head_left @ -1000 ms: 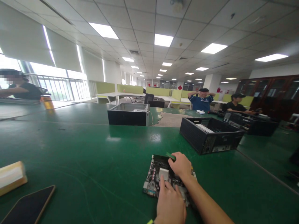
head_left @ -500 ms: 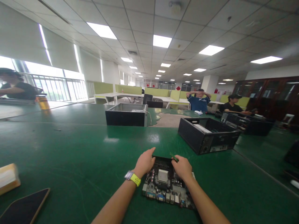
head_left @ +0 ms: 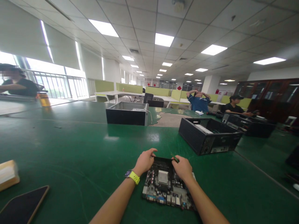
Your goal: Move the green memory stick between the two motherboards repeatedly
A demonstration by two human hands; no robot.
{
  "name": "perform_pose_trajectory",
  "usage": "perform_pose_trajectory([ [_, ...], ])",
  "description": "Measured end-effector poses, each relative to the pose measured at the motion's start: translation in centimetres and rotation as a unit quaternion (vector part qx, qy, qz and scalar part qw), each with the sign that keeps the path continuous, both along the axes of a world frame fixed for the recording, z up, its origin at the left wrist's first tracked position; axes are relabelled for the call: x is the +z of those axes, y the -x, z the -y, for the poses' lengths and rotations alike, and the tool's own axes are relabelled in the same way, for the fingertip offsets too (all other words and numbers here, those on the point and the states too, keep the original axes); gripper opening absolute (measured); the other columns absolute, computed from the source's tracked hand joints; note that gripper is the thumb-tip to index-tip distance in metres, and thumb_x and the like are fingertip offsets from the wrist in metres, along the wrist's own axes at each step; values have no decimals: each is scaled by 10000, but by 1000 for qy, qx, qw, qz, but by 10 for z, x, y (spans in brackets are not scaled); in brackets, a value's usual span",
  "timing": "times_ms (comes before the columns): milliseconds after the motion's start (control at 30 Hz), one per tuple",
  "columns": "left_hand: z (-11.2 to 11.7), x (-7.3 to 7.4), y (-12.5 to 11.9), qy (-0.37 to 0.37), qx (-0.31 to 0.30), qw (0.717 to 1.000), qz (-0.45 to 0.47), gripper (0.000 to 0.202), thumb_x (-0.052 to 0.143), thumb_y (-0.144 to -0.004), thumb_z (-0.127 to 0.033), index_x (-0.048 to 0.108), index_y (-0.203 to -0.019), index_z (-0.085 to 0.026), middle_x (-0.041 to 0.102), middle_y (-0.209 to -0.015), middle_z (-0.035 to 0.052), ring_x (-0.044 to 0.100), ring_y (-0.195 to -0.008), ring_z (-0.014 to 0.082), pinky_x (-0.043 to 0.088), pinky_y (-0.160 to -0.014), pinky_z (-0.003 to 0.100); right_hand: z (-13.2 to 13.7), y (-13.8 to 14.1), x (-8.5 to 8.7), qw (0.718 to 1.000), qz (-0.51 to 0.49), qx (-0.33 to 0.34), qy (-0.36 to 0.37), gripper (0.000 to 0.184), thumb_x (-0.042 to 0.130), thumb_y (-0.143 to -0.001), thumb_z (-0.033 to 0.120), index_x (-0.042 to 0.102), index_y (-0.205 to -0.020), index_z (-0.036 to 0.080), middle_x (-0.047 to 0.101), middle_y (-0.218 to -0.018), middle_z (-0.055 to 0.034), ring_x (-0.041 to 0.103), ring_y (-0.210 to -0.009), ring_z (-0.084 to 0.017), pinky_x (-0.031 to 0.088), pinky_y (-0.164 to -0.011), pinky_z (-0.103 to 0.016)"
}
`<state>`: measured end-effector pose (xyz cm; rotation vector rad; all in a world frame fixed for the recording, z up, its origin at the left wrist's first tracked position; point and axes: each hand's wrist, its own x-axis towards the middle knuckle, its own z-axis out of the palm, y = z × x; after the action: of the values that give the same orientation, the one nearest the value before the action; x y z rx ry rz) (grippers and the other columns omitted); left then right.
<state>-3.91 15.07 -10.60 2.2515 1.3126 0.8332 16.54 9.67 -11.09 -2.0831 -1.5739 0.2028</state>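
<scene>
A motherboard (head_left: 167, 186) lies on the green tabletop before me, its port side towards me and a square silver processor in its middle. At its far left corner is my left hand (head_left: 145, 161), fingers loosely bent and the thumb apart from the forefinger. It is close against the board; whether it touches is not clear. My right hand (head_left: 183, 168) is over the far right part, thumb and fingers closed on a thin green memory stick (head_left: 174, 157). The hand hides most of that stick and part of the board.
An open computer case (head_left: 210, 137) stands beyond my right hand, another case (head_left: 127, 115) farther back. A third case (head_left: 249, 124) is at the right. A dark flat panel (head_left: 23, 205) and a pale block (head_left: 9, 175) lie at left. People sit around the table.
My left forefinger has bent inwards from a straighter pose. My right hand keeps the memory stick in nearly the same place; the view has shifted slightly.
</scene>
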Motion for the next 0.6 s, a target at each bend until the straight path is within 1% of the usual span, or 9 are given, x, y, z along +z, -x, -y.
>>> perform_pose_trajectory([
  [133,4,5,0,12,7,1000,-10,437,438,-715,-121,551,-1126,-221,671,-930,1,593,-852,134,426,-783,231,1,0,0,1000,-6,12,-10,232,466,-765,348,671,-862,299,685,-798,2,600,-775,-165,346,-590,-216],
  [267,5,7,3,20,3,999,-43,450,446,-714,-141,543,-1143,-234,660,-959,-2,581,-868,144,429,-788,245,2,1,3,1000,-16,12,-12,250,460,-768,361,670,-889,297,687,-807,3,609,-791,-173,366,-600,-224],
  [367,10,15,1,-1,11,997,-74,485,459,-710,-151,514,-1186,-224,629,-1053,17,551,-956,158,413,-839,259,3,1,2,999,-25,11,-26,259,462,-769,389,670,-898,304,688,-819,8,612,-796,-179,381,-609,-233],
  [433,22,26,-6,-41,29,994,-96,456,459,-740,-192,508,-1193,-204,591,-1126,47,513,-1026,179,390,-883,284,3,0,0,998,-46,16,-49,274,458,-773,403,670,-910,298,689,-853,7,614,-808,-177,398,-632,-236],
  [500,44,38,-16,-83,38,988,-121,381,429,-796,-280,531,-1154,-200,575,-1124,72,491,-1041,209,379,-890,333,1,-4,-1,994,-77,16,-79,312,429,-789,425,676,-906,273,690,-872,-6,616,-810,-179,417,-658,-242],
  [533,58,42,-22,-95,25,986,-135,359,404,-820,-342,549,-1120,-209,580,-1091,78,493,-1024,224,383,-875,360,-2,-9,0,991,-93,12,-95,342,408,-798,435,679,-904,255,691,-876,-19,618,-810,-184,427,-672,-248],
  [567,74,45,-29,-97,-1,984,-148,364,382,-831,-411,567,-1080,-222,585,-1053,80,498,-1003,236,388,-860,384,-5,-16,2,987,-109,5,-115,368,395,-801,437,680,-914,232,691,-891,-36,618,-821,-191,436,-693,-257],
  [600,89,47,-35,-89,-42,982,-159,398,369,-824,-487,579,-1048,-234,586,-1029,82,502,-989,248,391,-852,406,-8,-25,6,983,-124,-6,-137,386,395,-797,427,677,-941,206,687,-919,-55,617,-845,-199,442,-721,-266],
])
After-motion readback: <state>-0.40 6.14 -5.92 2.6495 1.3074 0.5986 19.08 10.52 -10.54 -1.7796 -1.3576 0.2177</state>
